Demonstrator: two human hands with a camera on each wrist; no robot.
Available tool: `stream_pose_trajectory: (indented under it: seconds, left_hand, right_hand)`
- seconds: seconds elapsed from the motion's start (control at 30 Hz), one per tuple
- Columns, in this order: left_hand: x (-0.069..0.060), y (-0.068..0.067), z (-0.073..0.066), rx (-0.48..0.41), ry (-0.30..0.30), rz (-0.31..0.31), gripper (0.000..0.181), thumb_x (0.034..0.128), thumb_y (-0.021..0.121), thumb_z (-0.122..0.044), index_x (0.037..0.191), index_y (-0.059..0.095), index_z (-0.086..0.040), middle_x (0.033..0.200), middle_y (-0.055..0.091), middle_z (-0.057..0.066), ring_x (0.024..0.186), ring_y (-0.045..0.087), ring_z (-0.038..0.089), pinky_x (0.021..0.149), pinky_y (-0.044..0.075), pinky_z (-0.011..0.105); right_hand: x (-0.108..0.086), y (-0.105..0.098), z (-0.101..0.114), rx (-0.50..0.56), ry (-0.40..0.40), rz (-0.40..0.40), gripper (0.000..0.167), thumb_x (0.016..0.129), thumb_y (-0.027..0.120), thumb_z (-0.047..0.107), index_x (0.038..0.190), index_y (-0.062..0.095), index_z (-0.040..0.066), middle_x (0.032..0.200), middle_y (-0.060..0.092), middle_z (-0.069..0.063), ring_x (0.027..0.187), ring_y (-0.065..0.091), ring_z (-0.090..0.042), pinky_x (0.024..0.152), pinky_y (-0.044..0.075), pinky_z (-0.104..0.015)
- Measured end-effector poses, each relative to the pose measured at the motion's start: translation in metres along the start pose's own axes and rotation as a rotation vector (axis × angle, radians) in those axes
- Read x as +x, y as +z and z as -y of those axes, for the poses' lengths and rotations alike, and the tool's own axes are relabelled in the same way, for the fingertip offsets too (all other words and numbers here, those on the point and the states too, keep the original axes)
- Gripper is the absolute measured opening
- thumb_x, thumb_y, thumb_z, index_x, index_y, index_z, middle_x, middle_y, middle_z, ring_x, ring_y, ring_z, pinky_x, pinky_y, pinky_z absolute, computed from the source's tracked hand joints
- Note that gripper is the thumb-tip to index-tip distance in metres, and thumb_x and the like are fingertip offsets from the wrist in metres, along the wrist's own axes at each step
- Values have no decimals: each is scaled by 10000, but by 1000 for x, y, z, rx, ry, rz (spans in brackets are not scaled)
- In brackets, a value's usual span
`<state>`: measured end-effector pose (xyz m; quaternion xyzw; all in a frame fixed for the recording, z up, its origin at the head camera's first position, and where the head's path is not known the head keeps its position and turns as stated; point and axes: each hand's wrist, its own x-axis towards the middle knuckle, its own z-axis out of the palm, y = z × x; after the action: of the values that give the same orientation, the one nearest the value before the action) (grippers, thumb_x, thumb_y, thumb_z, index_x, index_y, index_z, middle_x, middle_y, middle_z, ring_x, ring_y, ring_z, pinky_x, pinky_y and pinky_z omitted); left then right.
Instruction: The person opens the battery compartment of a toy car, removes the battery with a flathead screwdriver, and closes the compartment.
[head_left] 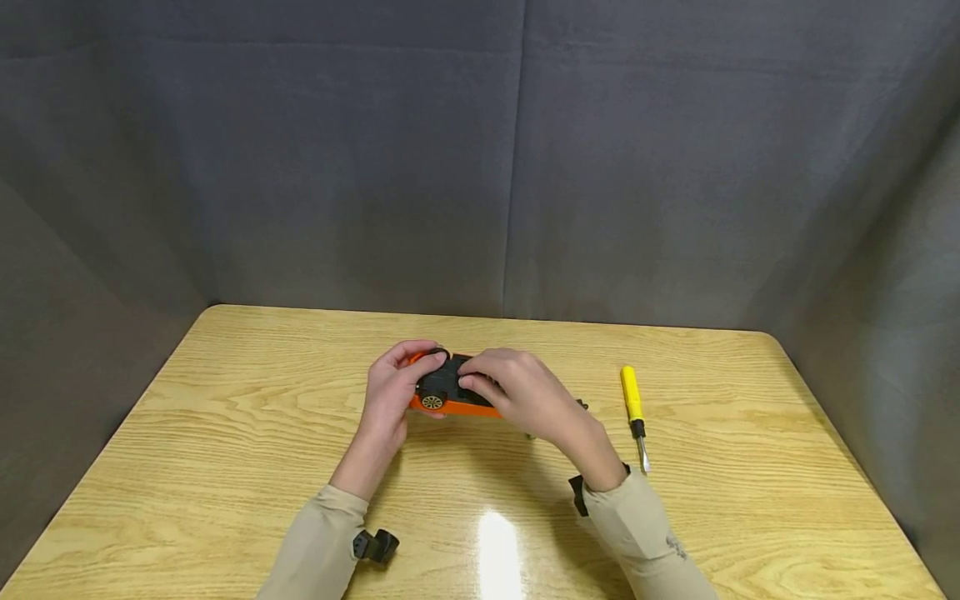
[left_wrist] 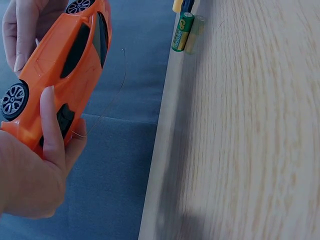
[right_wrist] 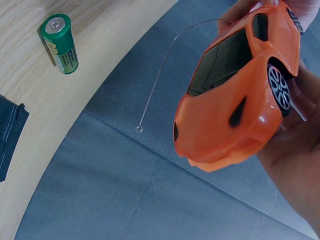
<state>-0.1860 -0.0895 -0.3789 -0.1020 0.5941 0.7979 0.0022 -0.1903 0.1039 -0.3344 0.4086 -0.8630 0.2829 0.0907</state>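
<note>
An orange toy car [head_left: 455,407] is held upside down above the table, its black underside up. My left hand [head_left: 387,389] grips one end, with the thumb over the underside near a wheel. My right hand [head_left: 525,392] has curled fingers, thumb and fingertips close together on the black underside. A small pale strip [right_wrist: 299,111] shows by the right fingers; what it is I cannot tell. In the right wrist view, the car's orange body [right_wrist: 225,115] faces the camera, and a thin wire [right_wrist: 159,75] with a looped end hangs from near the left fingers.
A yellow-handled screwdriver [head_left: 632,400] lies right of the hands on the wooden table [head_left: 225,467]. A green battery [right_wrist: 60,44] stands near the table edge. At the left of the right wrist view lies a flat black piece [right_wrist: 10,135]. Grey cloth [head_left: 375,167] hangs behind.
</note>
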Motion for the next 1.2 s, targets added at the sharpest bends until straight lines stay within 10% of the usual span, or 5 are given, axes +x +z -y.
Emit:
stream_pose_trajectory:
  seconds: [1.2]
  left_hand:
    - [-1,0,-2,-17,-2,20,180,925,758,-78,1098,715,-49,993,672,68,777,710,239,406,581,391]
  right_hand:
    - [-1,9,-3,43,-55,-112,201,956,726,17,1156,735,37,1018,735,-71,885,690,-197,777,607,-340]
